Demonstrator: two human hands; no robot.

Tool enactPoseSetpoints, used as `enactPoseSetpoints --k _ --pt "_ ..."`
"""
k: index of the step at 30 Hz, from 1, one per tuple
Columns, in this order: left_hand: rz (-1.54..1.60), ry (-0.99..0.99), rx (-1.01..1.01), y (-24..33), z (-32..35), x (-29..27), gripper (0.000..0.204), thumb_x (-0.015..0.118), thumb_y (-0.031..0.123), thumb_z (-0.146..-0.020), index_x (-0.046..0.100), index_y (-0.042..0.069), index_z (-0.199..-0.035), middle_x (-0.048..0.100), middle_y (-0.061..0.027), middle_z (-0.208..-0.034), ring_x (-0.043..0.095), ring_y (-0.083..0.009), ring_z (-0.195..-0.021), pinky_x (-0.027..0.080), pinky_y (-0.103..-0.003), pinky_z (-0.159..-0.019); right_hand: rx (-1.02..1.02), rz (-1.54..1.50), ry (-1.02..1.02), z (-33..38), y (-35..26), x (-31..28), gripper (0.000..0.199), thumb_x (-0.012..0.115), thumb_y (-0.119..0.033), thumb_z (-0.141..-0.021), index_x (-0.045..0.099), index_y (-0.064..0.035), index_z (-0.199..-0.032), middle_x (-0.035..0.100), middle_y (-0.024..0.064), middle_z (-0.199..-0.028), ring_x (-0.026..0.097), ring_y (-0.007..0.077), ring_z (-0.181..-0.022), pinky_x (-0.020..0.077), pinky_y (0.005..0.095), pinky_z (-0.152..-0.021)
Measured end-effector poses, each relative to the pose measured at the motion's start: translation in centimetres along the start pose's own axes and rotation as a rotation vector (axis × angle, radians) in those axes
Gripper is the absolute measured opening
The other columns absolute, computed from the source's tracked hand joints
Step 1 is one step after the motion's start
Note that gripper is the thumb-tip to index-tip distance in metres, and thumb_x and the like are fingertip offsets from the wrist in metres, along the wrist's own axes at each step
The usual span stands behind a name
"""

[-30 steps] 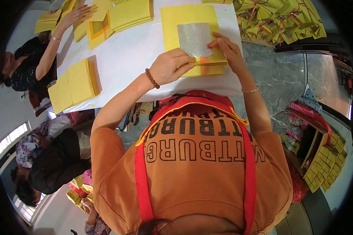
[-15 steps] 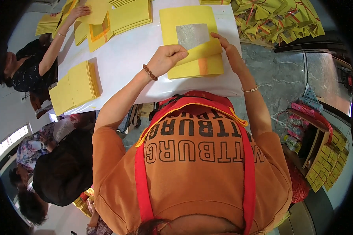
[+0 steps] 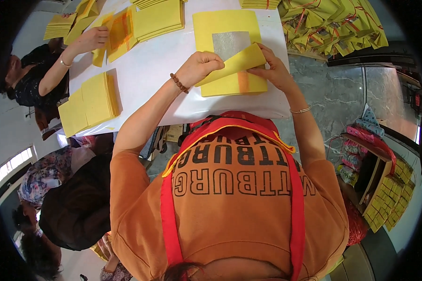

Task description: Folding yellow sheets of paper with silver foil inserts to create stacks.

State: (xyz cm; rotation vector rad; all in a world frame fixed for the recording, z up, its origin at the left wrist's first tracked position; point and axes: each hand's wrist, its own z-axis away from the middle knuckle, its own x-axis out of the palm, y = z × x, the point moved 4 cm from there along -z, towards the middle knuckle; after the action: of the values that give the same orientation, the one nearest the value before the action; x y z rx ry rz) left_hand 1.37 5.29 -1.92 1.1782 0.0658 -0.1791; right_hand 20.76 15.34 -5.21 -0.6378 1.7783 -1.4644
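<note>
A stack of yellow paper sheets [image 3: 225, 22] lies in front of me on the white table, and its top sheet shows a silver rectangle [image 3: 229, 43]. The near edge of a sheet, a folded yellow flap [image 3: 237, 64], is raised between my hands. My left hand [image 3: 202, 66] pinches the flap's left end, fingers curled. My right hand [image 3: 273, 69] grips its right end, with the thumb below and the fingers above. Under the flap shows a yellow surface with an orange patch [image 3: 243, 82].
A yellow paper stack [image 3: 90, 103] stands at the table's left edge. More stacks [image 3: 158, 21] lie farther back, where a co-worker's hand [image 3: 91, 40] handles sheets. Folded yellow papers with red strips [image 3: 333, 25] are heaped at the far right. The white table's [image 3: 159, 75] near edge is at my waist.
My right hand has closed on the flap's right end, its thumb now underneath. The flap is lifted and tilted more. The co-worker's hand has moved nearer and lower.
</note>
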Motion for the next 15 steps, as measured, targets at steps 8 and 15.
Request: enactPoseSetpoints --k 8,15 --pt "-0.046 -0.111 0.079 -0.2 0.0 -0.2 0.027 0.056 0.026 -0.09 0.064 0.0 -0.093 0.06 0.001 -0.077 0.05 -0.0053 -0.071 0.042 -0.022 -0.063 -0.014 -0.006 0.022 0.0 1.0 -0.1 0.047 0.066 -0.008 -0.076 0.055 -0.0084 -0.121 0.041 0.0123 -0.136 0.031 0.0238 -0.131 0.032 0.0341 -0.103" --pt "-0.045 -0.132 0.029 -0.5 -0.4 -0.4 0.026 0.055 0.025 -0.089 0.064 0.001 -0.093 0.057 0.0004 -0.071 0.049 -0.0068 -0.066 0.042 -0.022 -0.062 -0.02 0.006 0.008 0.0 1.0 -0.1 0.045 0.064 -0.007 -0.077 0.054 -0.0097 -0.121 0.039 0.0124 -0.137 0.032 0.0247 -0.13 0.0322 0.034 -0.103"
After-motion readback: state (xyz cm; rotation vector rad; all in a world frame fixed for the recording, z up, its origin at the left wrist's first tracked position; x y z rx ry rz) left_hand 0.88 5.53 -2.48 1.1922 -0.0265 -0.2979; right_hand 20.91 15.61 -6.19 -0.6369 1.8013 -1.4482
